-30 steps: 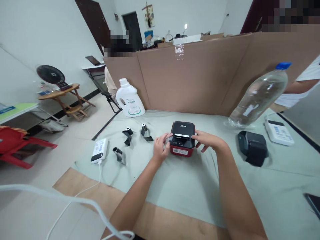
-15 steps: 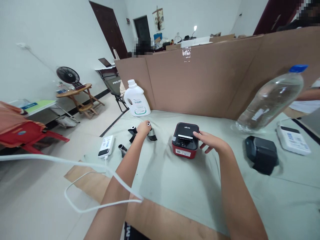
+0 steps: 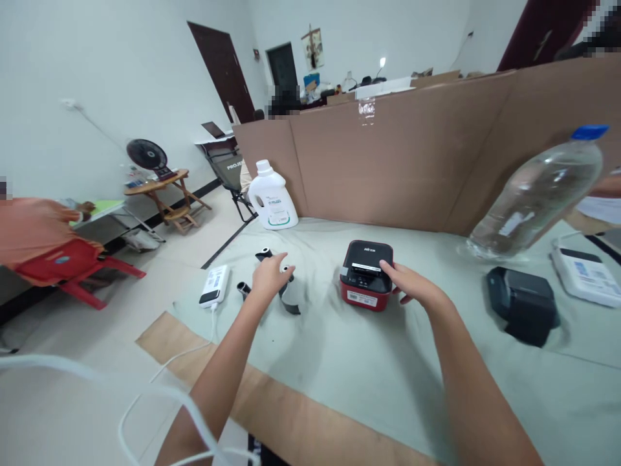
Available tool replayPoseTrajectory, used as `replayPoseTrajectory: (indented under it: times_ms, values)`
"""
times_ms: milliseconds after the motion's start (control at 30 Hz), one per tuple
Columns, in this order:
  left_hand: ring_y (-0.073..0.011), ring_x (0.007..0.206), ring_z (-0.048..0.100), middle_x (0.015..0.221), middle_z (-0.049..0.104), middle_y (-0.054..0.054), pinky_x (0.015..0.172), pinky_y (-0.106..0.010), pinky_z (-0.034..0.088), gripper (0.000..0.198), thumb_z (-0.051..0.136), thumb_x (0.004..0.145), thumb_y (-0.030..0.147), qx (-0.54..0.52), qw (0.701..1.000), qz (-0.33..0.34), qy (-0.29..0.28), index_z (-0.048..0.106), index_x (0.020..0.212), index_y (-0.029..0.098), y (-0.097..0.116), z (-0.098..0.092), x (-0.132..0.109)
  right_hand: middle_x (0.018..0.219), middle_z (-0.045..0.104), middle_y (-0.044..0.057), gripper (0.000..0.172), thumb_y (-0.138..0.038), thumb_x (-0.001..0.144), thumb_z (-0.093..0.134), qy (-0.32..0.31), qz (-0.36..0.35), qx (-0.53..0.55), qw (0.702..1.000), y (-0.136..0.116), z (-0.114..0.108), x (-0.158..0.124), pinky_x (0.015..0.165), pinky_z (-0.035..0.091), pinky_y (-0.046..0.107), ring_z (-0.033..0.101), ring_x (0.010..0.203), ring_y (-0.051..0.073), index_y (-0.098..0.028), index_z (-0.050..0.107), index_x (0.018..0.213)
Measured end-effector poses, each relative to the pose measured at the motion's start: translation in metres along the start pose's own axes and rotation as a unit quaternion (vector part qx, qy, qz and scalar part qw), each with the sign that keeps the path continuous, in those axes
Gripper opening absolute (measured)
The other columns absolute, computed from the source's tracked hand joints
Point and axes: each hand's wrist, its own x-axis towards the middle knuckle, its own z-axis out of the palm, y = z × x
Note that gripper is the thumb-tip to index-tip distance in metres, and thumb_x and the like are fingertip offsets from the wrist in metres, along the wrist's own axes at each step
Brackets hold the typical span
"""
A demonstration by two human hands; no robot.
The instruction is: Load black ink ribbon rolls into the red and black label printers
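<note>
A small red and black label printer (image 3: 365, 275) stands on the pale green cloth (image 3: 369, 362). My right hand (image 3: 410, 283) rests against its right side, fingers bent over the top edge. My left hand (image 3: 269, 275) is closed on a small roll with a dark strip (image 3: 290, 299) hanging from it, lifted just off the cloth to the left of the printer. Two more small rolls lie close by, one (image 3: 263, 254) behind my left hand and one (image 3: 242, 288) to its left.
A white power bank (image 3: 214, 285) with a cable lies at the cloth's left edge. A white jug (image 3: 272, 198) and a cardboard wall (image 3: 388, 162) stand behind. A clear bottle (image 3: 531, 197), a black device (image 3: 524, 304) and a white device (image 3: 585, 275) are at right.
My left hand left the printer, reached to the rolls at the left, closed on one and drew it back toward the printer. My right hand stayed on the printer.
</note>
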Motion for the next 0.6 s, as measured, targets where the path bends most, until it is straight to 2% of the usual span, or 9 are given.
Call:
replayPoseTrajectory:
  times_ms: [67,100,167,233,300,367,433,500,600]
  values:
    - [-0.0322,0.117,0.067,0.128,0.071,-0.014,0.106,-0.045,0.049,0.049,0.061,0.09,0.043,-0.12,0.991,0.046,0.027,0.067,0.133,0.021,0.025,0.01,0.002,0.135,0.064,0.015,0.061,-0.057,0.097,0.034,0.04,-0.058,0.06,0.996,0.015,0.013,-0.002,0.082,0.06,0.044,0.067,0.108,0.031,-0.019,0.051,0.142]
    - [-0.0298,0.116,0.068,0.129,0.071,-0.012,0.107,-0.044,0.049,0.046,0.059,0.092,0.045,-0.202,0.977,0.067,0.003,0.069,0.131,0.022,0.041,0.019,0.003,0.139,0.063,0.013,0.059,-0.052,0.096,0.035,0.059,-0.101,0.097,0.988,0.024,0.021,-0.004,0.09,0.058,0.043,0.065,0.116,0.031,-0.02,0.05,0.144]
    - [-0.0285,0.123,0.066,0.134,0.069,-0.012,0.112,-0.045,0.046,0.043,0.055,0.095,0.045,-0.342,0.933,0.07,-0.082,0.072,0.125,0.02,0.072,0.039,0.004,0.148,0.056,0.008,0.063,-0.047,0.091,0.041,0.087,-0.184,0.148,0.968,0.045,0.037,-0.007,0.102,0.053,0.042,0.057,0.131,0.03,-0.023,0.045,0.149]
    - [-0.029,0.129,0.062,0.136,0.067,-0.011,0.115,-0.047,0.044,0.043,0.053,0.096,0.044,-0.417,0.893,0.07,-0.152,0.073,0.125,0.018,0.099,0.06,0.004,0.153,0.051,0.008,0.075,-0.051,0.085,0.053,0.114,-0.231,0.146,0.955,0.064,0.053,-0.008,0.108,0.049,0.045,0.051,0.138,0.032,-0.026,0.039,0.154]
    - [-0.0286,0.128,0.063,0.136,0.068,-0.007,0.114,-0.047,0.044,0.044,0.056,0.093,0.04,-0.472,0.858,0.075,-0.187,0.07,0.13,0.02,0.114,0.074,0.004,0.153,0.05,0.012,0.089,-0.055,0.08,0.064,0.148,-0.253,0.114,0.949,0.073,0.067,-0.006,0.11,0.047,0.049,0.051,0.138,0.035,-0.025,0.033,0.158]
    - [-0.0278,0.125,0.064,0.133,0.07,-0.004,0.114,-0.045,0.045,0.044,0.06,0.09,0.035,-0.516,0.834,0.074,-0.181,0.07,0.13,0.021,0.115,0.078,0.01,0.153,0.05,0.014,0.096,-0.057,0.079,0.069,0.182,-0.269,0.079,0.942,0.069,0.078,0.001,0.111,0.044,0.053,0.051,0.136,0.037,-0.024,0.028,0.159]
    - [-0.028,0.123,0.065,0.129,0.072,-0.004,0.113,-0.045,0.045,0.041,0.063,0.088,0.035,-0.542,0.824,0.067,-0.149,0.074,0.124,0.02,0.105,0.071,0.023,0.153,0.049,0.015,0.097,-0.058,0.081,0.069,0.204,-0.289,0.059,0.934,0.05,0.087,0.012,0.112,0.042,0.053,0.05,0.136,0.036,-0.023,0.026,0.16]
    - [-0.0285,0.122,0.065,0.128,0.073,-0.005,0.112,-0.046,0.045,0.04,0.063,0.088,0.036,-0.554,0.823,0.061,-0.111,0.075,0.122,0.02,0.087,0.054,0.046,0.152,0.049,0.016,0.097,-0.058,0.082,0.068,0.216,-0.314,0.055,0.923,0.017,0.093,0.029,0.112,0.043,0.052,0.049,0.136,0.034,-0.021,0.026,0.161]
    - [-0.0283,0.123,0.065,0.128,0.073,-0.006,0.11,-0.044,0.047,0.041,0.064,0.087,0.036,-0.559,0.826,0.041,-0.059,0.074,0.122,0.019,0.051,0.02,0.09,0.152,0.05,0.017,0.103,-0.058,0.08,0.07,0.211,-0.354,0.064,0.909,-0.046,0.106,0.065,0.111,0.045,0.048,0.05,0.134,0.032,-0.017,0.024,0.162]
